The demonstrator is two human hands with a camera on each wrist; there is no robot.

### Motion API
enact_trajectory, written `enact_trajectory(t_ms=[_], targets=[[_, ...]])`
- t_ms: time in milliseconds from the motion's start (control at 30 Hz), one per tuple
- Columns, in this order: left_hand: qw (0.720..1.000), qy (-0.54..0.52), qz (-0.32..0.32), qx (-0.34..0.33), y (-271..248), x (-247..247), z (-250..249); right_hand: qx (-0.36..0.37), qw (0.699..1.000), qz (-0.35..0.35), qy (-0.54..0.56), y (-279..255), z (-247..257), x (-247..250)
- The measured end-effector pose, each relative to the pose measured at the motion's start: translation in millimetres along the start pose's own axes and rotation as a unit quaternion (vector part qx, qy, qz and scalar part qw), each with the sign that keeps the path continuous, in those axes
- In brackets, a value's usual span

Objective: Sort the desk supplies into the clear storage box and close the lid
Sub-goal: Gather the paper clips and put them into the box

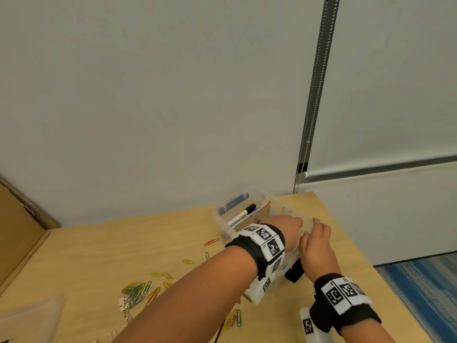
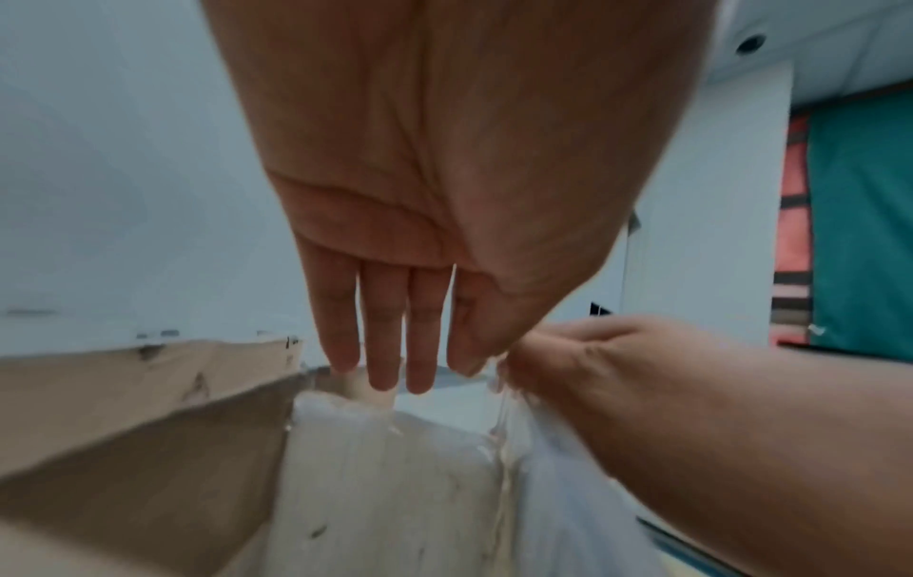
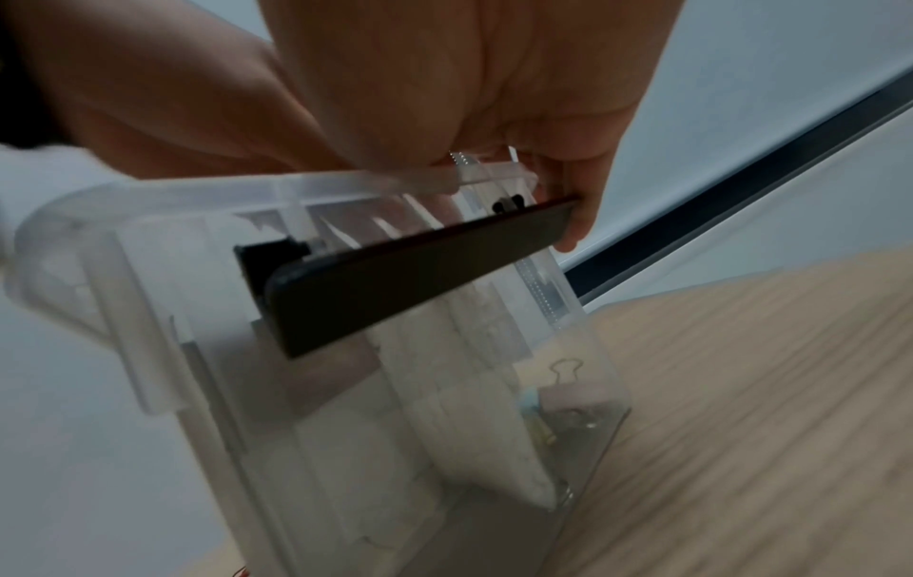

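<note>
Here the left hand [image 1: 288,227] reaches flat-fingered into the clear plastic storage box [image 1: 223,222], the right hand's [image 1: 317,241] grip pinching its three-o'clock rim.

Office room, pale wood-look bench [image 1: 309,214] pushed into a corner, plain white walls [image 1: 173,95], roller blind [image 1: 395,82] with bead chain [image 1: 300,179], blue striped carpet [image 1: 425,288], coloured paper clips [image 1: 138,290] scattered, marker pen [image 1: 243,212] in a clear box [image 1: 220,219]
</note>
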State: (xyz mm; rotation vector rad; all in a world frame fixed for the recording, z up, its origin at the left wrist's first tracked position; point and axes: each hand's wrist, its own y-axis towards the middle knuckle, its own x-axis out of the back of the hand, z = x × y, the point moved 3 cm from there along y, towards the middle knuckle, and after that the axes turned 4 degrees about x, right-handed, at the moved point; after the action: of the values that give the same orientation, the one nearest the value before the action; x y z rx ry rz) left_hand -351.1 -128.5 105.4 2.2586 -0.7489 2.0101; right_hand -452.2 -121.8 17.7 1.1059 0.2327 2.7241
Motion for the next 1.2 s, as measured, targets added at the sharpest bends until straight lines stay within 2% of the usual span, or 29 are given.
enact_trajectory(t_ms=[67,167,267,400,500,600,700,833,967,1033,1200], targets=[[0.998,-0.052,-0.044,-0.011,-26.8,-4.4,9.2,-0.005,1.0,0.007,-0.013,-0.7,0.0,0.0],[0.974,-0.145,-0.169,-0.041,-78.4,-15.8,28.5,-0.015,0.998,0.009,-0.06,-3.0,3.2,3.4],[0.957,-0.171,-0.233,-0.017,-126.8,-45.2,57.8,0.006,0.991,0.01,-0.135,-6.9,13.0,5.1],[0.957,-0.183,-0.213,0.075,-175.3,-100.3,107.1,0.123,0.983,-0.023,-0.138,-26.4,53.3,4.7],[0.955,-0.18,-0.194,0.133,-206.6,-134.2,143.8,0.223,0.971,-0.01,-0.091,-50.7,95.0,-6.7],[0.938,-0.187,-0.199,0.215,-237.5,-149.9,187.3,0.3,0.95,0.043,-0.071,-82.1,125.9,-31.3],[0.92,-0.178,-0.199,0.286,-259.4,-153.4,233.1,0.333,0.932,0.121,-0.074,-110.9,138.0,-67.0],[0.91,-0.172,-0.16,0.342,-262.7,-151.8,284.0,0.304,0.916,0.244,-0.101,-126.6,137.2,-121.6],[0.919,-0.167,-0.114,0.34,-245.2,-153.6,310.6,0.257,0.904,0.314,-0.135,-123.3,137.8,-159.9],[0.924,-0.16,-0.103,0.333,-238.4,-154.6,316.5,0.235,0.899,0.323,-0.178,-117.8,135.7,-170.7],[0.925,-0.164,-0.108,0.326,-231.6,-158.7,324.7,0.162,0.914,0.297,-0.224,-106.4,118.5,-176.9]])
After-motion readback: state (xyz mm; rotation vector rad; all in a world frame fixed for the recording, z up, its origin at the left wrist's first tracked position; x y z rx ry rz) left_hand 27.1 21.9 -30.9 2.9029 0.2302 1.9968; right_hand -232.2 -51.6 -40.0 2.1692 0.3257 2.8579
